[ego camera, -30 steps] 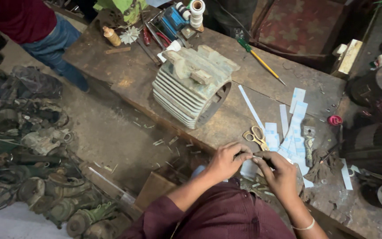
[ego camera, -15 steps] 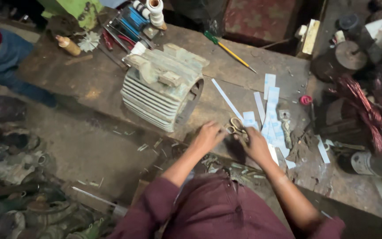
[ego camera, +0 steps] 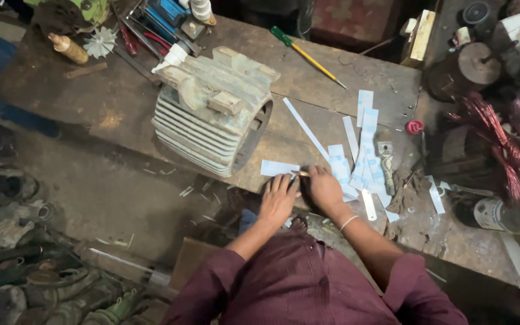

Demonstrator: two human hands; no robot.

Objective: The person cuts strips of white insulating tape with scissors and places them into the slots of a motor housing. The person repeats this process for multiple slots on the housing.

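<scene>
Now both hands are down at the near edge of the workbench (ego camera: 109, 120), closer together than half a second ago, when the right hand was on the scissors; the scissors are no longer in view, probably hidden under the hands. Left hand (ego camera: 277, 198) lies flat, fingers spread wide, pressing beside a small pale paper strip (ego camera: 279, 168). Right hand (ego camera: 323, 188) is curled narrow, pinching a thin pointed thing at its tip (ego camera: 301, 173); can't tell whether it's a pen or a blade. Looks like cutting has given way to marking or trimming on the paper, though that's a judgement. Camera view has also shifted, so the motor housing (ego camera: 212, 114) now sits higher and left of centre. Housing is cast metal, grey-green, ribbed with cooling fins, open round bore facing right, lying on its side. More cut strips (ego camera: 365, 150) fan out to the right of the hands: thin, flat, white-blue, some long and narrow. Yellow-shafted screwdriver (ego camera: 308, 57) with a green handle lies further back. Tangled copper wire (ego camera: 501, 144), reddish and glossy, is piled at far right. Bench is rough, stained wood.
</scene>
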